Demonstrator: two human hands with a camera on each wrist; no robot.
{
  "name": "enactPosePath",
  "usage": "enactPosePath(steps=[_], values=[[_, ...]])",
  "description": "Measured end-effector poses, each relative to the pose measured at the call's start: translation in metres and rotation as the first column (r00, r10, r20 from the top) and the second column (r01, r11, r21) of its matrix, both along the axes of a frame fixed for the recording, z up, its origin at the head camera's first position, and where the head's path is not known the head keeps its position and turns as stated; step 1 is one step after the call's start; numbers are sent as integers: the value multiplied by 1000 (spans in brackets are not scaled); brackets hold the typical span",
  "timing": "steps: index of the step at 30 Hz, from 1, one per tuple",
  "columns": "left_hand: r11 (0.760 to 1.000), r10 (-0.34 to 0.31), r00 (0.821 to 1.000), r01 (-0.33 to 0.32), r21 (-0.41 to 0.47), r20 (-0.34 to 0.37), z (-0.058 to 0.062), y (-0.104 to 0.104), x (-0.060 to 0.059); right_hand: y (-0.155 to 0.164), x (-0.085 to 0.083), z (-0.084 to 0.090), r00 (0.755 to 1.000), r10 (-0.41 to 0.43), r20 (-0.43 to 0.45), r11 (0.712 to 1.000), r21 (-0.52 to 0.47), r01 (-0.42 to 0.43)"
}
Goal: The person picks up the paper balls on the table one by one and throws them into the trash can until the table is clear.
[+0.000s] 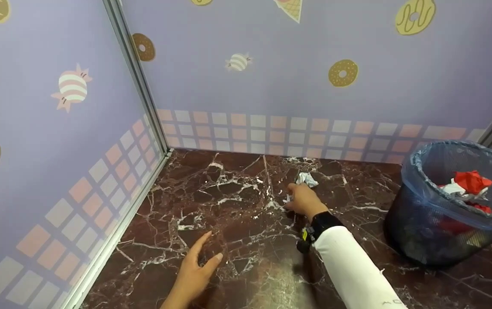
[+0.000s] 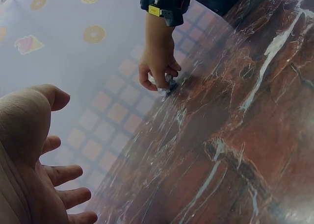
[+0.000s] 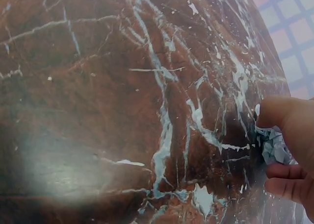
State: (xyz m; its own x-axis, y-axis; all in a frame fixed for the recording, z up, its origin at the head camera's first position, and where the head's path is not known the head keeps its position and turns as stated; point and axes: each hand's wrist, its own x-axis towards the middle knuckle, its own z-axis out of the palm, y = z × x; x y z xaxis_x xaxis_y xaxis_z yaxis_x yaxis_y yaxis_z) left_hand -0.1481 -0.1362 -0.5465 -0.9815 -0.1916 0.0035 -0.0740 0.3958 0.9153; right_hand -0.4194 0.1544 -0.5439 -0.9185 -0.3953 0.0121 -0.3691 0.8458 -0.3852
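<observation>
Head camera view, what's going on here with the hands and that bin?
A person is at a dark marble surface. Their right hand pinches a small crumpled white paper against it, and another crumpled paper lies just beyond the fingers. The left hand rests open on the marble, holding nothing. A blue-lined waste bin to the right already holds red and white crumpled scraps.

walls (image 1: 297, 64): lilac, donut print | floor (image 1: 237, 206): dark red marble
</observation>
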Motion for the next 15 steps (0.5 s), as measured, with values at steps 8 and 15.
enactPosePath(steps=[8, 15], values=[[1000, 16, 1000, -16, -13, -12, -1, 1, -2, 1, 3, -7, 999, -13, -44, 1000, -12, 12], [1000, 24, 1000, -25, -6, -3, 0, 2, -2, 1, 8, -12, 995, -35, -89, 999, -5, 34]])
